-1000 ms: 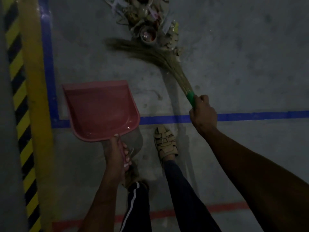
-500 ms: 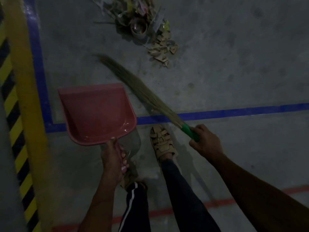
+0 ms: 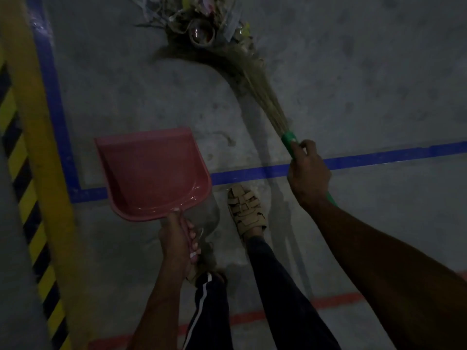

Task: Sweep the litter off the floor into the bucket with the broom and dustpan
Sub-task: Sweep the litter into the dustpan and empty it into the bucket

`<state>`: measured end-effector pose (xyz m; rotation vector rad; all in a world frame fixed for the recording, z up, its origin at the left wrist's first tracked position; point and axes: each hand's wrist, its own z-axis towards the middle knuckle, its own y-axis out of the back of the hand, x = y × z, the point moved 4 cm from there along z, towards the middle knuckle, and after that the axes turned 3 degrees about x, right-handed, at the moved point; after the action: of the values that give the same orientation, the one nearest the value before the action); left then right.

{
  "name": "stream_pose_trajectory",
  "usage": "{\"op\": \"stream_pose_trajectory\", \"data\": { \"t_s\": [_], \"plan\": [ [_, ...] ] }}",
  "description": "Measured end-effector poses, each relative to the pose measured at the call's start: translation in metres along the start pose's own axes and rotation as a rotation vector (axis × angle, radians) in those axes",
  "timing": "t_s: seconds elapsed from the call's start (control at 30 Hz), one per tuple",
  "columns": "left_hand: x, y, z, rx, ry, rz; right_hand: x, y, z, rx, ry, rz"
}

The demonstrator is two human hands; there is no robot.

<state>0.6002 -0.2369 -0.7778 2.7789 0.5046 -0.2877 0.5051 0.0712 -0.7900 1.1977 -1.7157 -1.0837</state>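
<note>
Now the right hand (image 3: 308, 176) grips the broom (image 3: 255, 79) by its green handle, bristles bent against the litter (image 3: 202, 24) on the floor (image 3: 366, 72); the left hand (image 3: 177, 238) holds the pink dustpan (image 3: 151, 173) (empty) nearby, well short of the pile.

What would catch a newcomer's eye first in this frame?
Probably the pink dustpan, the brightest shape on the dim grey floor, held by its handle in the left hand at lower centre. Next, the broom, gripped by its green handle in the right hand, its bristles bent against the litter pile at top centre. The yellow-and-black hazard striping runs down the left edge.
</note>
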Motion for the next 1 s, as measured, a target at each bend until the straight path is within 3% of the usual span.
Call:
{"op": "stream_pose_trajectory", "data": {
  "t_s": [0.17, 0.37, 0.6, 0.73, 1.0],
  "plan": [
    [0.004, -0.014, -0.004, 0.034, 0.035, -0.018, -0.007, 0.007, -0.006, -0.041, 0.093, 0.049],
    [0.005, -0.021, -0.001, 0.048, -0.002, -0.043, -0.04, -0.014, -0.066, 0.109, 0.173, 0.145],
    [0.014, -0.013, -0.002, 0.023, -0.001, -0.028, -0.071, -0.048, -0.129, 0.288, 0.014, 0.044],
    [0.016, -0.012, -0.005, 0.001, 0.007, -0.011, -0.065, -0.045, -0.115, 0.207, -0.114, 0.07],
    [0.01, -0.026, -0.013, -0.01, -0.027, 0.057, -0.058, -0.008, -0.06, -0.053, -0.126, 0.175]
  ]
}}
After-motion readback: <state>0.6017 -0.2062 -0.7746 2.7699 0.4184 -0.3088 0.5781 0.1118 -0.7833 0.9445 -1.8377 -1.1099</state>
